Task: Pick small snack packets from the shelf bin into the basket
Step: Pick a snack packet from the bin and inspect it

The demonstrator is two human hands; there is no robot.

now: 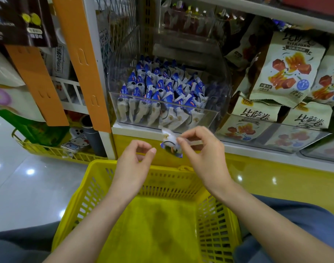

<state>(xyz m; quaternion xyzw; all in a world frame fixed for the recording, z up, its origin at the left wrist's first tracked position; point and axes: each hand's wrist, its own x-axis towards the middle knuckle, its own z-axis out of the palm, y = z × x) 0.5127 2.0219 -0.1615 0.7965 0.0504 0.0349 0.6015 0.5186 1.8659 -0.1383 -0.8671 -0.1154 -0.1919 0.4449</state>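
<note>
The right hand point(204, 154) pinched a blue-white snack packet point(170, 147); the yellow basket point(215, 234) lay at 6 o'clock beneath it, and the left hand point(135, 162) was curled and empty.

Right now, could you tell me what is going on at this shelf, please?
A person is picking snack packets from the clear shelf bin. Their right hand pinches one blue-and-white packet above the far rim of the yellow basket, not yet dropped in. The left hand holds nothing, fingers curled. The basket looks empty; the bin is well stocked.
</note>
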